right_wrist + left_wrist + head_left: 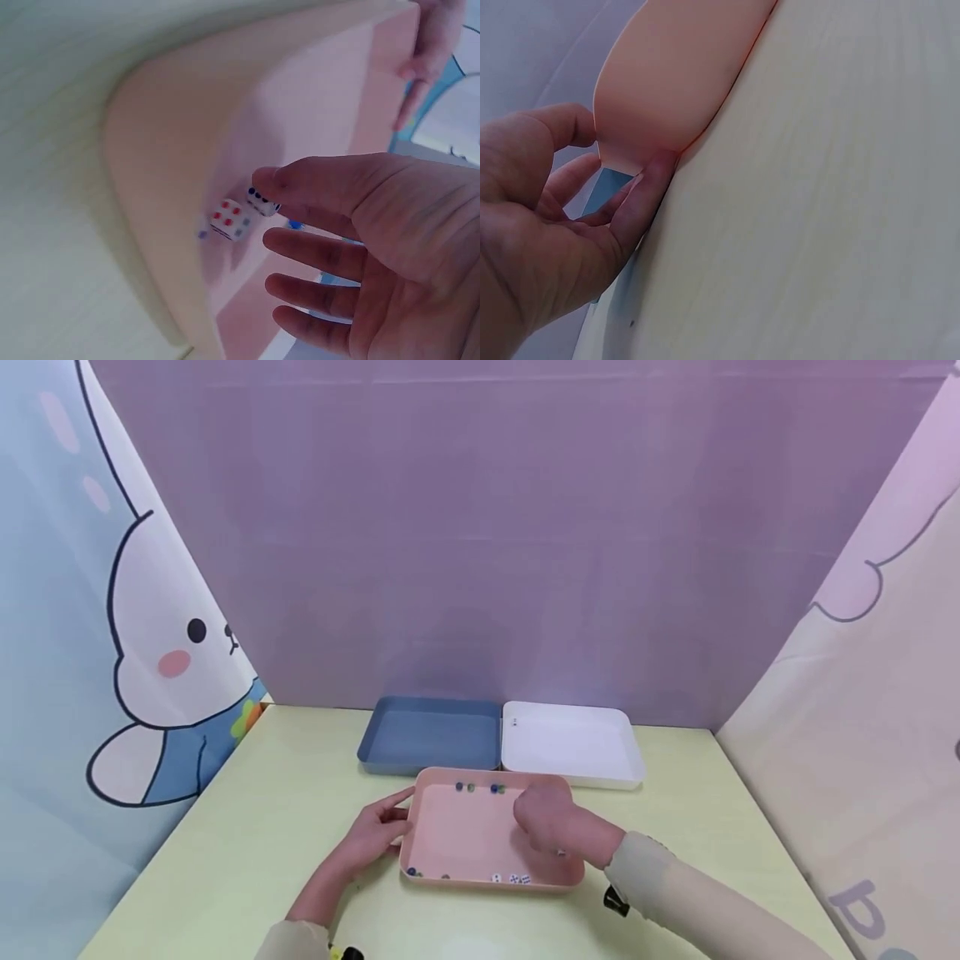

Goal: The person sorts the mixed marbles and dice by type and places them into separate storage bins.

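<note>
In the head view my left hand (372, 835) holds the left end of the pink tray (427, 769). The left wrist view shows its thumb (654, 180) low on the tray wall and bent fingers at the rim. Over the tray's right part is my right hand (551, 818). In the right wrist view its thumb and forefinger appear to pinch a white die with black dots (260, 201), partly covered by the thumb. Beside it is a white die with red dots (229, 219). Several dice (514, 878) and small round blue and green beads (460, 787) lie along the tray's edges.
Behind the pink tray a blue tray (435, 735) and a white tray (573, 739) stand side by side. One small die (514, 722) is in the white tray's far left corner. A purple cloth (480, 543) hangs behind the pale table (285, 768).
</note>
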Demonstrator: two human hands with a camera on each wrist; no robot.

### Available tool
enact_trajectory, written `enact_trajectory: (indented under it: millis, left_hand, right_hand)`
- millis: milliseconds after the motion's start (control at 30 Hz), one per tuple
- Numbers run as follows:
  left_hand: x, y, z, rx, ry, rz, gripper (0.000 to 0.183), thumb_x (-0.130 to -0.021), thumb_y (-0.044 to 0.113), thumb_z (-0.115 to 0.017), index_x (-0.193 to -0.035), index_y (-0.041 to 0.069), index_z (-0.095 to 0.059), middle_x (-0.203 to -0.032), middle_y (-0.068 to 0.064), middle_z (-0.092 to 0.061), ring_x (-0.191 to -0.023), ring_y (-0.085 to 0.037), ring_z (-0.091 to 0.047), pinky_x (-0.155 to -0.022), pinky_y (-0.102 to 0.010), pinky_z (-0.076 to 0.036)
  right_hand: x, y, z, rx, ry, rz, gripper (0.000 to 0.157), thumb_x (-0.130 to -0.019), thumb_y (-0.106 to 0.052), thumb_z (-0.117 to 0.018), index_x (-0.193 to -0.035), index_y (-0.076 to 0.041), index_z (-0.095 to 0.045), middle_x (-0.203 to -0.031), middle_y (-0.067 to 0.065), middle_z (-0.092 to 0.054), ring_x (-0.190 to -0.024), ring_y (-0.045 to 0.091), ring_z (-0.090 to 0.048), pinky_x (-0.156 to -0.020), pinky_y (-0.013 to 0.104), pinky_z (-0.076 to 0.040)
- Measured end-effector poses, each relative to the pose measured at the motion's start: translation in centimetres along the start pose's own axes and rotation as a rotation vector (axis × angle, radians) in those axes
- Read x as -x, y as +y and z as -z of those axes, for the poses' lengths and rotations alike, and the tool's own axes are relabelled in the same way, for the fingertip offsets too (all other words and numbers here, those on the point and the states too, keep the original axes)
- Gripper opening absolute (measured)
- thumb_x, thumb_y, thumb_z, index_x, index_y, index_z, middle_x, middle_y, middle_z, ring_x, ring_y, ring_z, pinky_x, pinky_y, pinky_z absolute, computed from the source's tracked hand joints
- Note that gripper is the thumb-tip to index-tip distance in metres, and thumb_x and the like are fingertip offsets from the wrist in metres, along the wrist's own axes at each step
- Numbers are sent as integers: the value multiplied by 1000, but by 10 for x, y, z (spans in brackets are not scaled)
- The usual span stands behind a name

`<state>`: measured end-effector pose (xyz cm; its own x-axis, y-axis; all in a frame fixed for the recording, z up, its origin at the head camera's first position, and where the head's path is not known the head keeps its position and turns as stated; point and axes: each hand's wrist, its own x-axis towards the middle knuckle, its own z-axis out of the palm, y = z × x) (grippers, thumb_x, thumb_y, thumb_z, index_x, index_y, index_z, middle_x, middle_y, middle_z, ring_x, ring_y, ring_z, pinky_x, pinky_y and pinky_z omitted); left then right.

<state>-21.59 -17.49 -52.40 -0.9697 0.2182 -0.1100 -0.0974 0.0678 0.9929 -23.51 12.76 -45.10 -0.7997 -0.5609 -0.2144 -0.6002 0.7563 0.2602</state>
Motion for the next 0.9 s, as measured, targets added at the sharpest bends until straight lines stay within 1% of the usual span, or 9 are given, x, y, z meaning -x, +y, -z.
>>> enact_trajectory:
  millis: [67,167,300,367,467,533,633,733,900]
  left_hand:
    - [-3,0,-2,-3,-4,-2,61,-91,-3,-58,-148,8,-40,-117,-24,-56,-102,-31,-57,-71,-44,-57]
    - [-6,-1,-5,-14,-1,11,62,-90,-3,-58,-148,8,-41,-116,-23,-56,-101,-30,-56,-70,-44,-57]
    - [-7,-3,-8,-16,9,30,62,-88,-4,-58,-147,7,-42,-114,-23,-56,-100,-29,-55,-69,-44,-57]
    - [-6,-2,-9,-7,6,27,62,-89,-4,-58,-147,7,-42,-113,-23,-55,-100,-29,-55,-69,-45,-57]
    - [-6,1,-10,-3,2,19,62,-89,-4,-58,-147,8,-42,-112,-22,-55,-99,-29,-55,-69,-44,-57]
    - [-7,2,-11,-3,1,15,62,-89,-4,-58,-147,8,-43,-112,-22,-55,-99,-29,-56,-70,-44,-57]
    - [-9,2,-10,-14,7,17,61,-89,-4,-58,-147,8,-43,-111,-22,-55,-99,-28,-55,-69,-43,-58]
    - [-9,0,-10,-8,7,19,61,-89,-4,-58,-147,8,-43,-112,-22,-56,-99,-28,-56,-69,-44,-58]
    - [-7,-1,-8,-3,6,18,62,-89,-3,-59,-148,7,-42,-113,-23,-56,-99,-29,-57,-69,-45,-57]
  right_hand:
    - [2,4,3,-79,14,-8,28,-80,-18,-72,-57,-23,-57,-56,-8,-44,-55,11,-40,-49,29,-36]
    - [6,10,7,-248,77,9,17,-76,-16,-76,-63,-22,-67,-66,-11,-54,-63,10,-47,-52,28,-42]
    - [7,21,10,-424,171,24,7,-74,-18,-79,-76,-22,-73,-105,-1,-66,-98,20,-59,-70,35,-52]
    - [6,28,12,-496,226,38,7,-76,-19,-79,-77,-21,-73,-121,8,-63,-115,29,-54,-84,41,-51]
    - [2,39,11,-579,310,37,8,-78,-22,-80,-77,-22,-72,-138,16,-52,-132,38,-39,-100,49,-41]
    - [-1,46,10,-639,367,25,8,-78,-21,-80,-78,-21,-72,-142,18,-47,-136,41,-32,-106,54,-32]
    - [-5,54,7,-731,426,-38,7,-79,-22,-80,-78,-24,-73,-148,16,-41,-140,43,-24,-108,60,-25]
    - [-9,60,5,-813,484,-79,6,-80,-20,-79,-79,-22,-74,-149,18,-39,-141,44,-21,-108,62,-24]
    - [-17,71,-2,-931,567,-141,6,-80,-17,-80,-82,-18,-75,-147,21,-40,-140,43,-23,-107,61,-26]
